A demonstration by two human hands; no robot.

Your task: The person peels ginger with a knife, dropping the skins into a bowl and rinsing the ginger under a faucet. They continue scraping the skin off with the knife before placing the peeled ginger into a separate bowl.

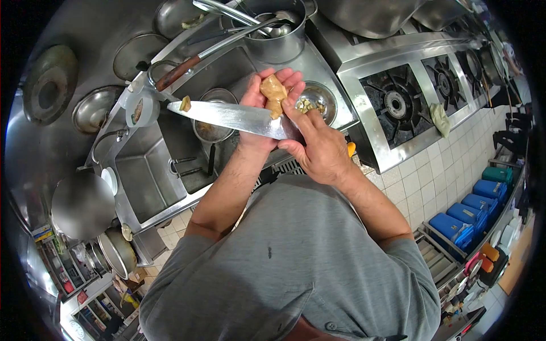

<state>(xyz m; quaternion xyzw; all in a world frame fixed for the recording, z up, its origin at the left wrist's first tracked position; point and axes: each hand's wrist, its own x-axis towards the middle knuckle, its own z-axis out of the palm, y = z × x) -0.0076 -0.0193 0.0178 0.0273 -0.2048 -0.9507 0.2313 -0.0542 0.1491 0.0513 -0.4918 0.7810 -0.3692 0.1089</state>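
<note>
1. Head view, the main relation: a tan, ginger-like piece (274, 94) lies in the left hand (256, 101), its long axis running roughly away from the body. The knife (227, 118) runs crosswise, its tip to the person's left. The near end of the piece overlaps the far edge of the blade in view — whether they touch is hard to tell.
2. Head view, the left hand: palm up and half open in a shallow cup, bearing the piece without closing over it.
3. Head view, the right hand (321, 145): wrapped round the handle end of the knife, forefinger stretched toward the near end of the piece. The handle itself is hidden. The left hand carries the piece, but the right fingertips are just beside it.
4. Head view, shapes and textures: the piece is knobbly, moist-looking and narrower toward the body; the blade is broad, tapering and wet-looking, with a small tan scrap (185, 104) on its flat near the tip.
5. Head view, the surroundings: just beyond the right hand, a round metal bowl (331, 105) holds pale chopped bits (307, 105) — angular and uneven. A shallow round pan (210, 134) sits below the blade, and a deep steel pot (277, 51) stands farther off.
</note>
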